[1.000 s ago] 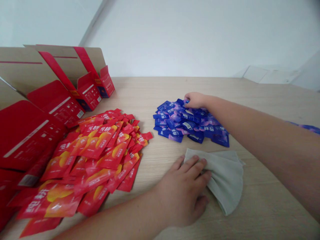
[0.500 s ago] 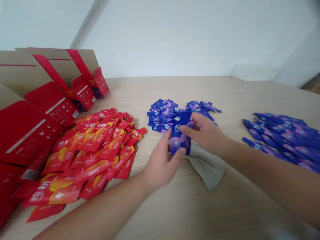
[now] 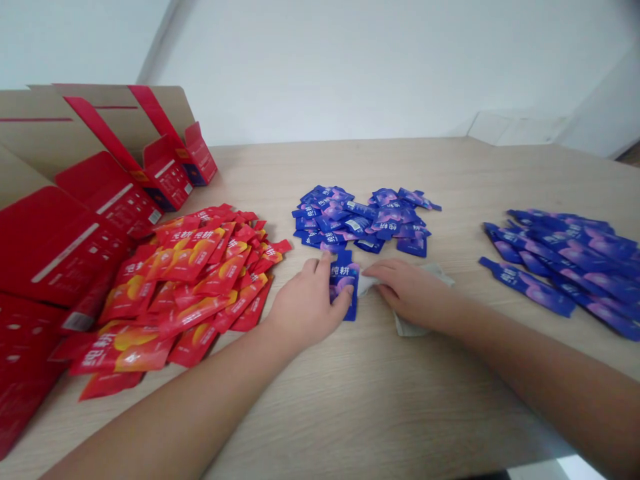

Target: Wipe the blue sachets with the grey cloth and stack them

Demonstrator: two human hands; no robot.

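Note:
A blue and purple pouch (image 3: 342, 272) with white lettering is low over the table or resting on it, upper end pointing away from me. My left hand (image 3: 313, 303) grips it from the left, thumb across its face. Just to its right, my right hand (image 3: 413, 293) has its fingers closed on a grey cloth (image 3: 411, 328), one bunched corner poking out toward the pouch. Most of the cloth is under that hand. Beyond both hands lies a pile of similar small blue pouches (image 3: 345, 217).
Red and orange pouches (image 3: 195, 267) are heaped on the left. Behind them stand open red boxes (image 3: 107, 200) with raised flaps. More blue pouches (image 3: 565, 260) overlap in a stack at the right. A white wall (image 3: 350, 73) rises behind the wooden table (image 3: 320, 400).
The pouch has come down toward the table in my left hand. My right hand has let go of it and taken hold of the cloth, which is now bunched.

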